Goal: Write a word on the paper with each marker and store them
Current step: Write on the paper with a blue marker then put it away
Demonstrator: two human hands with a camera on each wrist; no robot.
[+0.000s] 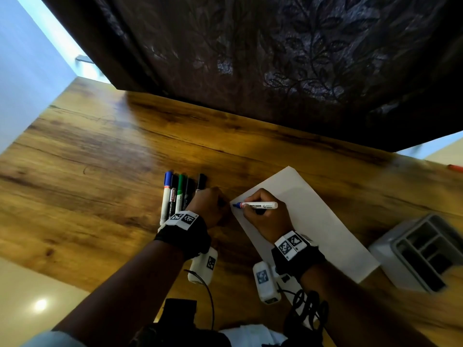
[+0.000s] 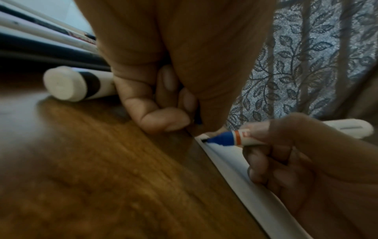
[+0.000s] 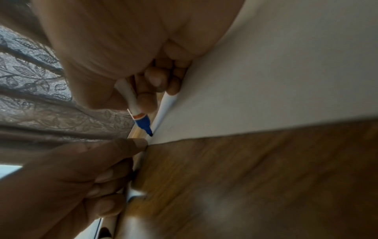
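Note:
My right hand [image 1: 248, 206] grips an uncapped blue whiteboard marker [image 1: 260, 205] like a pen. Its tip [image 3: 150, 134] touches the near-left corner of the white paper [image 1: 313, 221]. In the left wrist view the marker [image 2: 235, 137] rests its nib on the paper [image 2: 225, 163] edge. My left hand [image 1: 215, 204] lies as a fist on the table against that corner. Its fingers [image 2: 163, 116] curl round a small blue piece, seemingly the blue cap [image 2: 198, 120], mostly hidden. Several capped markers [image 1: 176, 194] lie side by side left of the left hand.
A grey compartment organizer [image 1: 421, 251] stands at the right, beyond the paper's near end. A dark leaf-patterned curtain [image 1: 275, 58] hangs behind the wooden table [image 1: 87, 171]. A small red object [image 1: 454, 168] lies at the far right edge.

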